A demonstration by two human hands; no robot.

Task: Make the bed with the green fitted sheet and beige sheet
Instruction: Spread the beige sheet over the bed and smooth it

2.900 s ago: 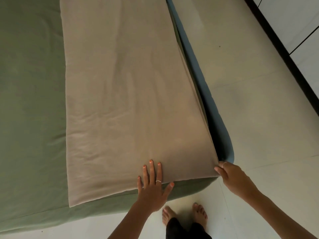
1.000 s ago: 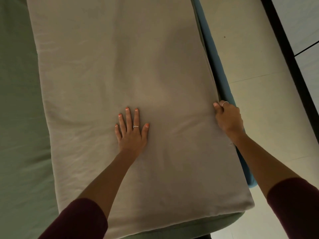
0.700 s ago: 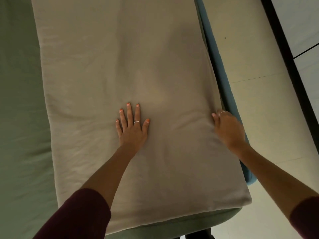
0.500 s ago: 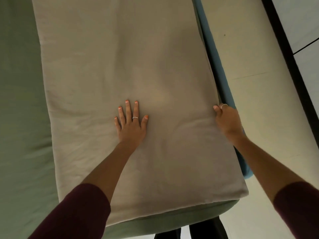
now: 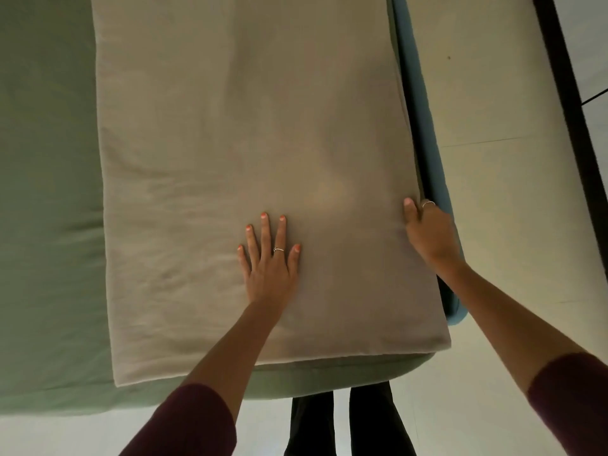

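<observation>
Beige sheet (image 5: pixel 246 143) lengthwise along bed; left hand (image 5: pixel 268 268) flat, right hand (image 5: pixel 427 232) grips edge.

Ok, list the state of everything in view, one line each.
beige sheet: folded into a long strip, lying flat on the bed.
green fitted sheet: stretched over the mattress, lightly creased.
left hand: flat, pressing the beige sheet.
right hand: gripping the beige sheet's side edge.

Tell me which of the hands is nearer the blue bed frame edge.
Right. The right hand grips the beige sheet right beside the blue bed frame edge; the left hand lies flat mid-sheet.
</observation>
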